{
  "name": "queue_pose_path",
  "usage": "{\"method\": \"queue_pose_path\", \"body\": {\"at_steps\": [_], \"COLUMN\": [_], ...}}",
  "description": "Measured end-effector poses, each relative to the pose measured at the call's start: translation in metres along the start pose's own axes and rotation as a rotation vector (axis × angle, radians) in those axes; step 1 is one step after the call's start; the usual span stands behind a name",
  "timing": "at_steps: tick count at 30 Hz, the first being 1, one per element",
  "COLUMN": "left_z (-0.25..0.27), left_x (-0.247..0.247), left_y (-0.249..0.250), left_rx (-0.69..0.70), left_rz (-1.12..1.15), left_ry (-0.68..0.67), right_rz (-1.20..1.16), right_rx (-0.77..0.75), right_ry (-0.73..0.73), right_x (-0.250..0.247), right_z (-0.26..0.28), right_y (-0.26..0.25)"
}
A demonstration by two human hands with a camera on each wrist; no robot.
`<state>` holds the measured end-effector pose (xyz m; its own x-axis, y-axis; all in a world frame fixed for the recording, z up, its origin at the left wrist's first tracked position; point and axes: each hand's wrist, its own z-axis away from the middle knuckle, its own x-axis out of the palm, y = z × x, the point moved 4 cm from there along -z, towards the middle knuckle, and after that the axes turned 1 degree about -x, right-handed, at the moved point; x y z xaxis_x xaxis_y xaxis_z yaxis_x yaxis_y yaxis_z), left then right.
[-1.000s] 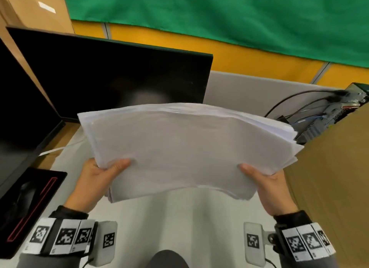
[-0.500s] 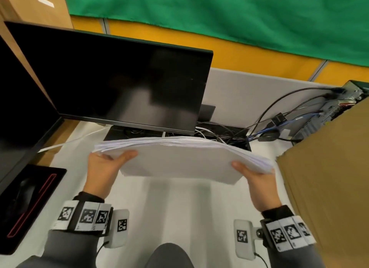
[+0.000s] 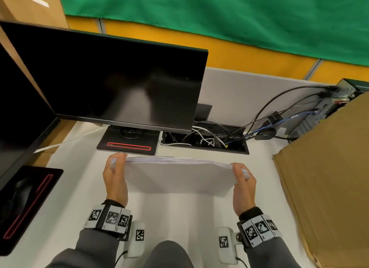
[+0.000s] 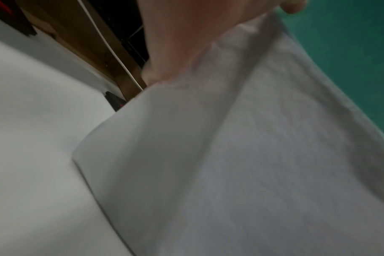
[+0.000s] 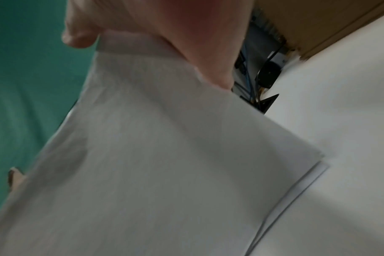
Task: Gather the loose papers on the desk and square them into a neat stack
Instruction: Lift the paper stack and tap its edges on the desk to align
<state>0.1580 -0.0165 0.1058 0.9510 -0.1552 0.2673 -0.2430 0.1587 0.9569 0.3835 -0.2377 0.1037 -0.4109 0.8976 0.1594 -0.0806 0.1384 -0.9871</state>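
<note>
A thick stack of white papers (image 3: 179, 176) stands on its long lower edge on the white desk (image 3: 179, 214), upright and leaning slightly. My left hand (image 3: 115, 174) grips its left end, thumb on the near face and fingers behind. My right hand (image 3: 242, 180) grips its right end the same way. The left wrist view shows the papers (image 4: 241, 155) with their lower corner touching the desk. In the right wrist view the papers (image 5: 153, 164) have a few sheets sticking out at the lower right corner.
A black monitor (image 3: 111, 84) on a stand (image 3: 127, 144) sits just behind the papers. A cable tray (image 3: 205, 140) lies behind on the right. A large cardboard box (image 3: 327, 188) stands close on the right. A second screen (image 3: 18, 108) and a black pad (image 3: 28, 204) are on the left.
Both hands brought the stack down from chest height, tipped it from flat to upright, and set its lower edge on the desk. The monitor is uncovered.
</note>
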Motion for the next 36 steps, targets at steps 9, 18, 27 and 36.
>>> {"method": "queue_pose_path", "body": {"at_steps": [9,18,27,36], "left_z": [-0.001,-0.004,0.033,0.015], "left_x": [0.009,0.007,0.078,0.115], "left_y": [0.009,0.012,0.067,0.042], "left_rx": [0.0,-0.038,0.87,0.533], "left_rz": [-0.003,-0.036,-1.376,-1.828], "left_ry": [0.077,0.113,-0.459,-0.822], "right_rz": [-0.015,0.037,0.045,0.096], "right_rx": [-0.065,-0.066,-0.01,-0.088], "right_ry": [0.345,0.453,0.486,0.142], "right_x": [0.014,0.017,0.017,0.014], "right_z": [-0.004,-0.012,-0.017,-0.025], "right_y": [-0.005,-0.006,-0.012,-0.02]}}
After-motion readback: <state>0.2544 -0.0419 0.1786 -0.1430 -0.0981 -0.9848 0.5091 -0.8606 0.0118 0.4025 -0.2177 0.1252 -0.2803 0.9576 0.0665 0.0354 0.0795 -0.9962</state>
